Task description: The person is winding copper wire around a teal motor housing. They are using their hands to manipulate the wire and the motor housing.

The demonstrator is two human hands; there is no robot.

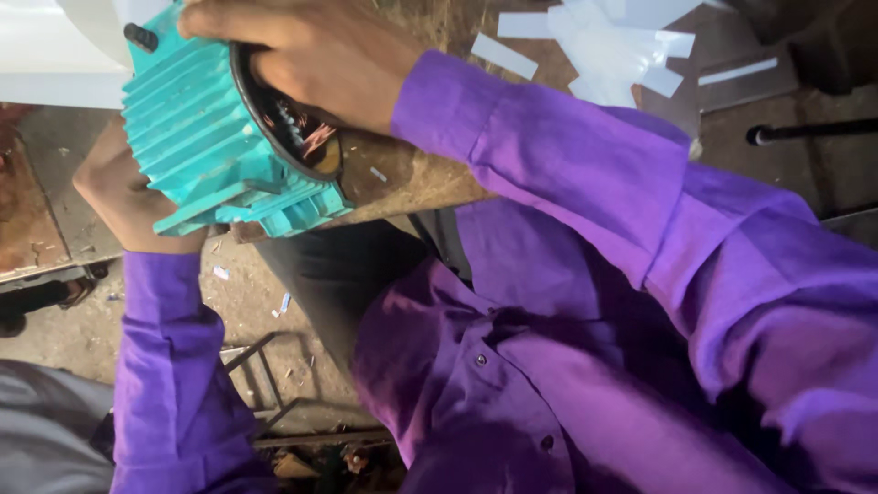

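Your left hand point(123, 197) cups the turquoise motor housing point(215, 146); your right hand point(320, 59) fingers reach among its exposed copper windings point(297, 128), not yet finished.

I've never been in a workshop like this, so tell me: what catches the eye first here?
The bright turquoise ribbed motor housing at upper left, with copper windings showing in its open end. The left hand braces it from behind while the right hand reaches into the opening. White paper strips lie scattered on the bench at top.
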